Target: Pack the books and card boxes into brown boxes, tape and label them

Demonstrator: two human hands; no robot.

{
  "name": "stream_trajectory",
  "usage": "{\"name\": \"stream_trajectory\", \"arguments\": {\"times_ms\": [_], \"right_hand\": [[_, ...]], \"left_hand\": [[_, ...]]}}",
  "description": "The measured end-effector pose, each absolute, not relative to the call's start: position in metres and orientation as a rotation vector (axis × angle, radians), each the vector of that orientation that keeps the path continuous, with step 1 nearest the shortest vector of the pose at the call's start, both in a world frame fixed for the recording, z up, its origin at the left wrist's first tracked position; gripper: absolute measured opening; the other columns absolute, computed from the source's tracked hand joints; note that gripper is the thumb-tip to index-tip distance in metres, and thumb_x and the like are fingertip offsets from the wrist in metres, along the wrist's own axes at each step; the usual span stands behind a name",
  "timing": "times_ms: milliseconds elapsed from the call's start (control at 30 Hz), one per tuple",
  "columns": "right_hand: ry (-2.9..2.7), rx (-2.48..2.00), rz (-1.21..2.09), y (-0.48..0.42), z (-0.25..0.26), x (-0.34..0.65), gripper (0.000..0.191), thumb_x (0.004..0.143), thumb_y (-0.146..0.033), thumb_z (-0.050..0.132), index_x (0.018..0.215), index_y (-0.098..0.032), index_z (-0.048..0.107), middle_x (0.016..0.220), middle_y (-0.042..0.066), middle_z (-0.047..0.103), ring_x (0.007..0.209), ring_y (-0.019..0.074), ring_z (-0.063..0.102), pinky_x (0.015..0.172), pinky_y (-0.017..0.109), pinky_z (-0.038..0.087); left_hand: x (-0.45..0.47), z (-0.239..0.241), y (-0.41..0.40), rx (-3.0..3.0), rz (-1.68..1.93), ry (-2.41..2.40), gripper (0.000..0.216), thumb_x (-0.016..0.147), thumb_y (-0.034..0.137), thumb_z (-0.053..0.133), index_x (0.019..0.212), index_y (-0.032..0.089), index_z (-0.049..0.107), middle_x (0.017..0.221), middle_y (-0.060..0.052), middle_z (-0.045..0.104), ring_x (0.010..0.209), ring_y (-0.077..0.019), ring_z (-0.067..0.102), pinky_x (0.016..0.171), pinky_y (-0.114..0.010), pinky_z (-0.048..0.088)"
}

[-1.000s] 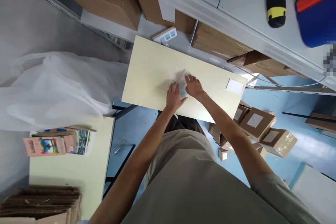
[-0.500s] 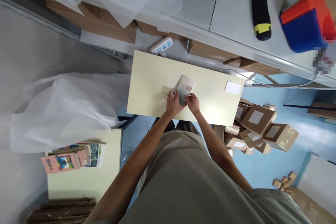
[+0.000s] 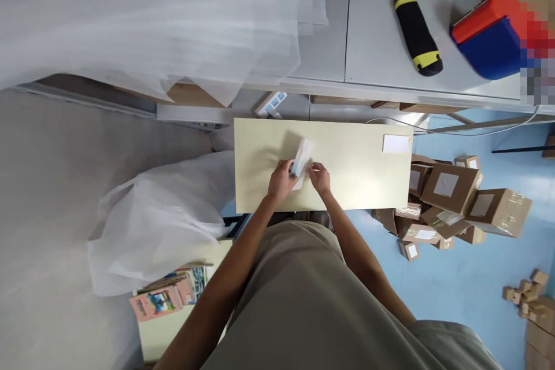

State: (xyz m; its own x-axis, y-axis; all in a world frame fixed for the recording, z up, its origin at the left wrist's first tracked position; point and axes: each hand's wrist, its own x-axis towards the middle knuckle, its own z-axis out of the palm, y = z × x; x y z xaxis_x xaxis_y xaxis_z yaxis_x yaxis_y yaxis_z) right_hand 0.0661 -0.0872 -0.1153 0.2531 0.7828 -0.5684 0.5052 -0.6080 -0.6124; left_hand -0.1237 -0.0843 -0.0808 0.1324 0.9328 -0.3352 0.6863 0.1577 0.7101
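Observation:
A small whitish packet wrapped in thin foam sheet (image 3: 302, 157) stands tilted above the pale yellow table (image 3: 351, 185). My left hand (image 3: 281, 180) is closed on its lower left edge. My right hand (image 3: 319, 176) pinches its lower right side with fingers bent. Both hands meet at the packet near the table's middle, close to the front edge.
A white label (image 3: 396, 143) lies at the table's right end. A grey bench behind holds a black and yellow knife (image 3: 415, 30) and a red and blue box (image 3: 494, 34). White foam sheeting (image 3: 147, 29) hangs at left. Several cardboard boxes (image 3: 451, 199) lie on the blue floor.
The packet has been turned from lying flatter to standing narrower and more upright between my hands. My view has tilted, showing more of the grey bench and foam sheeting.

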Motion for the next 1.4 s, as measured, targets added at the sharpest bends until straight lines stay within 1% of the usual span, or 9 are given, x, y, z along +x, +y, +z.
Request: {"name": "stream_trajectory", "arguments": {"times_ms": [133,300,633,800,933,1067,1200,1300,1400], "right_hand": [[-1.135,-2.182,1.297,-0.091,-0.128,0.039,0.040,0.103,-0.030,0.072,0.142,-0.021,0.070,0.123,0.012,0.084,0.098,0.0229,0.084,0.091,0.035,0.066],[-1.173,-2.290,1.156,-0.094,-0.132,0.014,0.049,0.102,-0.029,0.073,0.149,-0.017,0.071,0.119,0.012,0.079,0.093,0.0212,0.080,0.094,0.034,0.064],[-1.416,-2.394,1.156,-0.052,-0.125,-0.022,0.043,0.102,-0.027,0.073,0.145,-0.028,0.076,0.117,0.006,0.081,0.099,0.0216,0.079,0.093,0.031,0.060],[-1.583,-2.293,1.229,-0.015,-0.128,-0.077,0.040,0.100,-0.030,0.075,0.140,-0.028,0.079,0.114,0.005,0.083,0.102,0.0239,0.079,0.096,0.035,0.062],[-1.622,-2.248,1.271,-0.001,-0.124,-0.101,0.035,0.100,-0.030,0.074,0.134,-0.028,0.080,0.111,0.005,0.085,0.102,0.0254,0.080,0.098,0.038,0.063],[-1.555,-2.213,1.288,0.000,-0.117,-0.096,0.040,0.097,-0.030,0.077,0.138,-0.028,0.076,0.111,0.005,0.086,0.102,0.0251,0.081,0.099,0.039,0.064],[-1.496,-2.071,1.352,-0.024,-0.103,-0.076,0.038,0.101,-0.034,0.070,0.137,-0.022,0.071,0.115,0.007,0.085,0.094,0.0207,0.081,0.092,0.037,0.067],[-1.479,-1.910,1.402,-0.064,-0.087,-0.054,0.042,0.100,-0.041,0.069,0.136,-0.020,0.069,0.116,0.008,0.083,0.094,0.0201,0.080,0.087,0.036,0.068],[-1.458,-1.746,1.450,-0.114,-0.073,-0.028,0.045,0.098,-0.049,0.067,0.133,-0.020,0.070,0.112,0.008,0.082,0.092,0.0213,0.080,0.084,0.037,0.070]], "left_hand": [[-0.140,-0.101,-0.073,1.633,0.296,1.664,0.063,0.089,-0.001,0.063,0.148,0.020,0.068,0.135,-0.015,0.070,0.124,-0.0328,0.073,0.111,-0.043,0.062],[-0.161,-0.124,-0.062,1.732,0.190,1.686,0.053,0.092,0.000,0.060,0.140,0.021,0.072,0.136,-0.018,0.069,0.134,-0.0361,0.065,0.115,-0.047,0.059],[-0.206,-0.128,-0.073,1.535,0.325,1.744,0.037,0.104,0.015,0.057,0.137,0.020,0.074,0.131,-0.014,0.079,0.115,-0.0292,0.076,0.106,-0.040,0.061],[-0.245,-0.126,-0.068,1.388,0.448,1.896,0.045,0.102,0.019,0.062,0.146,0.019,0.070,0.138,-0.018,0.074,0.115,-0.0297,0.077,0.111,-0.043,0.060],[-0.267,-0.124,-0.061,1.294,0.467,1.919,0.048,0.098,0.015,0.062,0.145,0.019,0.071,0.139,-0.019,0.074,0.114,-0.0303,0.077,0.113,-0.046,0.060],[-0.268,-0.117,-0.072,1.282,0.520,1.901,0.049,0.097,0.016,0.062,0.145,0.020,0.071,0.141,-0.018,0.075,0.113,-0.0292,0.078,0.112,-0.044,0.061],[-0.262,-0.101,-0.115,1.222,0.603,1.933,0.034,0.102,0.020,0.057,0.131,0.017,0.074,0.139,-0.018,0.076,0.106,-0.0273,0.081,0.106,-0.043,0.064],[-0.258,-0.084,-0.164,1.158,0.704,1.964,0.025,0.101,0.018,0.055,0.115,0.019,0.076,0.129,-0.015,0.079,0.102,-0.0242,0.082,0.101,-0.039,0.066],[-0.250,-0.065,-0.223,1.103,0.764,1.996,0.017,0.101,0.025,0.059,0.106,0.022,0.075,0.118,-0.011,0.082,0.099,-0.0240,0.083,0.097,-0.039,0.068]]}}
